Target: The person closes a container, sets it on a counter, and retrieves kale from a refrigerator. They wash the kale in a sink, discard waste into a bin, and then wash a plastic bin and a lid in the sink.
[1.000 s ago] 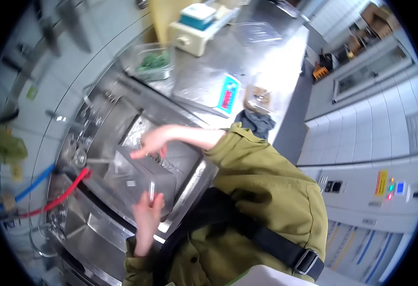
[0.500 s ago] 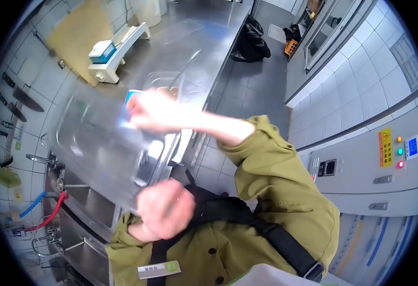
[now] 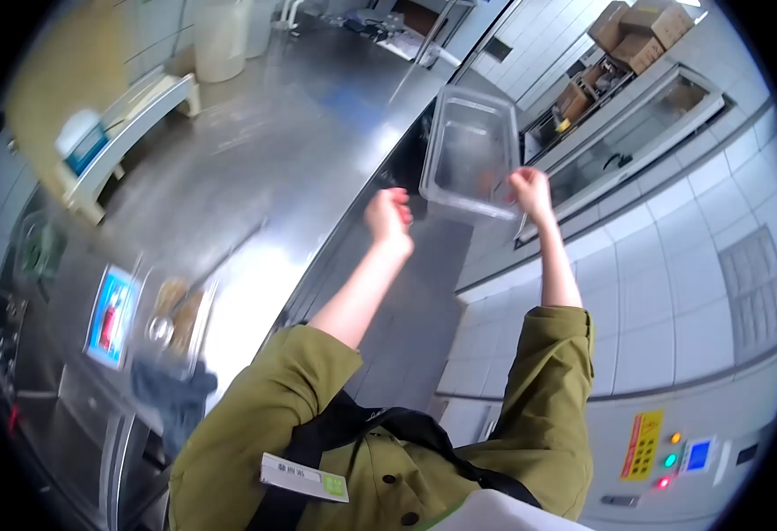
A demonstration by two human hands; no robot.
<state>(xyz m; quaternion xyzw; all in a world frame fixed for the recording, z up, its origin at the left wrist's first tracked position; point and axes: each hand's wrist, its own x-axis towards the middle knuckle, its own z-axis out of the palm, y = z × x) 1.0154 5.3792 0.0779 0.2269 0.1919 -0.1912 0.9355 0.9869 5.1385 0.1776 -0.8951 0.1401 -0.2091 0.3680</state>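
A clear rectangular plastic container [image 3: 470, 155] is held up ahead of me over the aisle, tilted. My right hand [image 3: 528, 193] pinches it at its near right corner. My left hand [image 3: 390, 217] is closed with curled fingers, just left of the container's near left corner. A narrow gap shows between that hand and the container, and I see nothing in its fingers.
A steel counter [image 3: 255, 168] runs along the left, bearing a small white stand [image 3: 136, 133], a clear tray with brown contents [image 3: 180, 310], a picture card [image 3: 114, 317] and a dark cloth [image 3: 176, 398]. Cardboard boxes [image 3: 645, 31] and a control panel [image 3: 672, 460] are on the right.
My view has turned right, away from the sinks. The clear container has moved from over the sink side to over the aisle. Both arms now reach forward, with my left hand away from my body.
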